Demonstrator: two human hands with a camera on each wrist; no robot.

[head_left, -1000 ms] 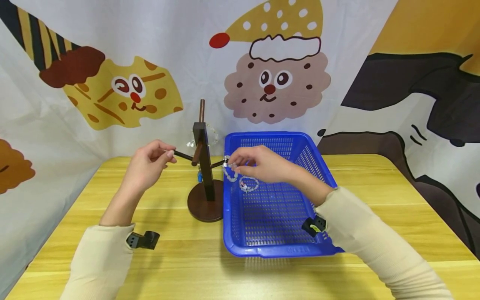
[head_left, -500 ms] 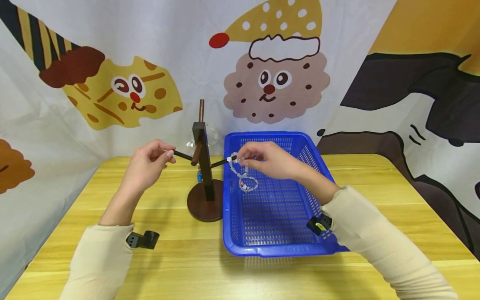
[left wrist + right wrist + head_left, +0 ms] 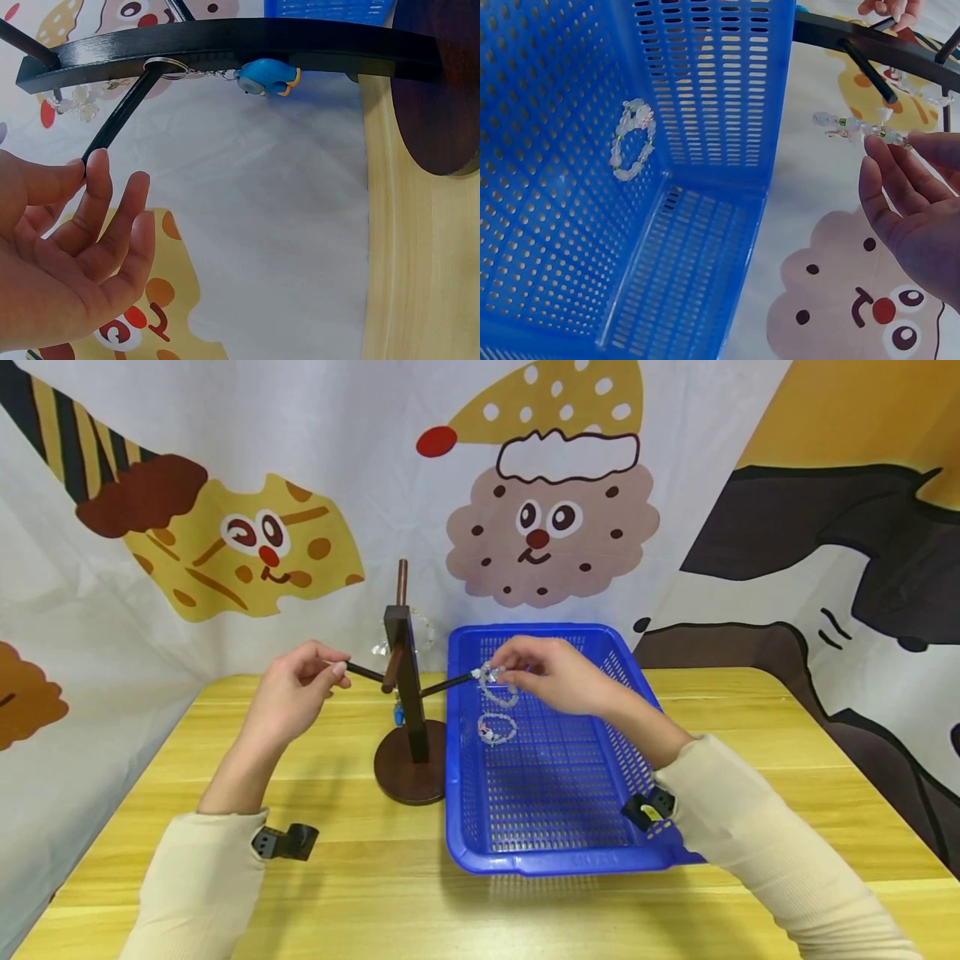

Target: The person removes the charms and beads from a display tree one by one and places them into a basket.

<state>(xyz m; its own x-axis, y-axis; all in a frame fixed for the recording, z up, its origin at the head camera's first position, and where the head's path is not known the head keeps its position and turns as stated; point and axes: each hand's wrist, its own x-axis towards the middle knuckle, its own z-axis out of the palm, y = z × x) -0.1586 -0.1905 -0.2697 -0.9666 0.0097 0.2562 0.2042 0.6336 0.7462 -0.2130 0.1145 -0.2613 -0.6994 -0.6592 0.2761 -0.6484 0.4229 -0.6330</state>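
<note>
Now the right hand (image 3: 553,675) pinches a clear beaded bracelet (image 3: 859,126), just freed from the dark-wood stand's (image 3: 415,714) two-o'clock peg (image 3: 447,684). The left hand (image 3: 287,693) grips the ten-o'clock peg (image 3: 366,671).

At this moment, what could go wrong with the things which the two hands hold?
The bracelet, pinched by the right hand, might slip and fall into the blue basket below. If the left hand pulls its peg, the stand could tip, and the blue keychain on that peg could slide off.
</note>
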